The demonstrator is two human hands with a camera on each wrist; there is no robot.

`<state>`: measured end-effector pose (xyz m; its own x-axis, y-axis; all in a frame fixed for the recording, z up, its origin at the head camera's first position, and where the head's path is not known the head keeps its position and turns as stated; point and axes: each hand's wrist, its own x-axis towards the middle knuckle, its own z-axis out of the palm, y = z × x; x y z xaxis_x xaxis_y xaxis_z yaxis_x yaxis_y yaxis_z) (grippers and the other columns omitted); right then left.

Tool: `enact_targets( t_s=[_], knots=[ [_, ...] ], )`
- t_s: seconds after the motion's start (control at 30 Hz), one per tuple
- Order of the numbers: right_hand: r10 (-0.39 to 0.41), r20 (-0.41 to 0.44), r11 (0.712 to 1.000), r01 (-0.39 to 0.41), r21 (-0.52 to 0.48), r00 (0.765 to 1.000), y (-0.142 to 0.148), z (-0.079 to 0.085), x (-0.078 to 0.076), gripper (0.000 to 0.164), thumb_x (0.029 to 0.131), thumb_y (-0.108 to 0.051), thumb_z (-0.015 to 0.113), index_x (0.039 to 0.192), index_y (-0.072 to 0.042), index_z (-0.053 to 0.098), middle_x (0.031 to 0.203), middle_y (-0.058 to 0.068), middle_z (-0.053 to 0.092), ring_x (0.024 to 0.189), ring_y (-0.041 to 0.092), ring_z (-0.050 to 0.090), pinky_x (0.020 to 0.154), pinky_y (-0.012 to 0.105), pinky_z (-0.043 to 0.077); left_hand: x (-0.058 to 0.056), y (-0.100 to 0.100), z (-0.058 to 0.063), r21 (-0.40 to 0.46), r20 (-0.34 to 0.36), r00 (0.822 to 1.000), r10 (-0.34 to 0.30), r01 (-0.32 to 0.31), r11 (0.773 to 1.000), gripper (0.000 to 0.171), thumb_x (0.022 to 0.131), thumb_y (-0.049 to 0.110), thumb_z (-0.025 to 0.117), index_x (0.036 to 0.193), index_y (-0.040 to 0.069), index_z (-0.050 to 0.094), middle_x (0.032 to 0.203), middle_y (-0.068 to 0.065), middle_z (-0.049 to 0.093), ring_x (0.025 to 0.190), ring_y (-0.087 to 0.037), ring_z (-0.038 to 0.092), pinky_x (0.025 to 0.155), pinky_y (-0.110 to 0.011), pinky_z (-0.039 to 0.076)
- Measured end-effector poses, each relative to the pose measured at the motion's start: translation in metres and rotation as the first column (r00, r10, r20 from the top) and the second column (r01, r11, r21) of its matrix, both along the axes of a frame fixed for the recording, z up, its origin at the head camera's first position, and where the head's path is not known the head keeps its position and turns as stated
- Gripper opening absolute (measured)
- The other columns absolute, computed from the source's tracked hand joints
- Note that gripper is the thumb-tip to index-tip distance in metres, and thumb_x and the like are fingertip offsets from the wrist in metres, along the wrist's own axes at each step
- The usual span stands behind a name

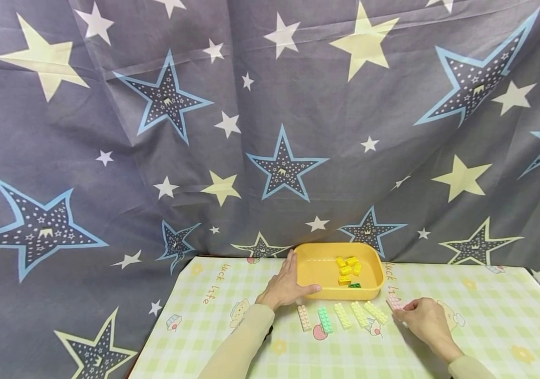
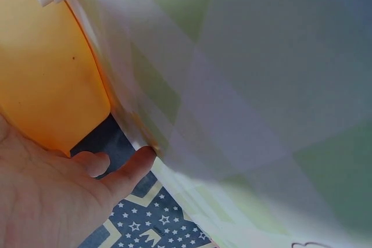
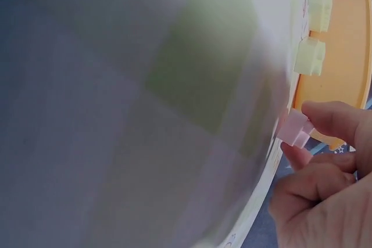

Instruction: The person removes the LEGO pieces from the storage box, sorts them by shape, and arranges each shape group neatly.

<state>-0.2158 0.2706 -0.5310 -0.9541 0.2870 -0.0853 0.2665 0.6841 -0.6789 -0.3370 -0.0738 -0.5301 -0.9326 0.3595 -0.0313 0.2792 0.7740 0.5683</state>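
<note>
At the left end of a yellow plastic tray (image 1: 317,296) lies my left hand (image 1: 285,287), fingers stretched along its side and thumb across the front rim. The left wrist view shows that hand (image 2: 70,196) with its fingers extended beside the orange-yellow wall. My right hand (image 1: 423,321) pinches a pale pink toy brick (image 1: 395,302) between thumb and fingers, on the table right of the tray. In the right wrist view the pink brick (image 3: 295,128) shows between the fingertips. Several yellow bricks (image 1: 346,270) and a dark green brick (image 1: 355,285) lie inside the tray.
In front of the tray stand a peach brick (image 1: 303,318), a mint green brick (image 1: 325,320) and several pale yellow bricks (image 1: 359,314) in a row. A green-checked cloth (image 1: 203,337) covers the table. Behind it hangs a grey star-patterned curtain (image 1: 260,105).
</note>
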Motion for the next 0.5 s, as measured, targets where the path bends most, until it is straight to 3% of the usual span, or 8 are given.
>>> enact_targets(
  t_s=[0.5],
  knots=[
    [0.009, 0.02, 0.998, -0.01, 0.058, 1.0, -0.0013, -0.0025, -0.0003, 0.025, 0.086, -0.022, 0.084, 0.08, -0.002, 0.071, 0.08, 0.014, 0.071, 0.072, 0.023, 0.063, 0.06, 0.031, 0.045, 0.0008, -0.0005, 0.0011, 0.0, 0.001, 1.0, -0.005, 0.005, 1.0, 0.13, 0.09, 0.078, 0.072, 0.177, 0.011, 0.003, 0.188, -0.007, -0.003, 0.173, -0.033, 0.016, 0.129, -0.071, 0.033]
  ],
)
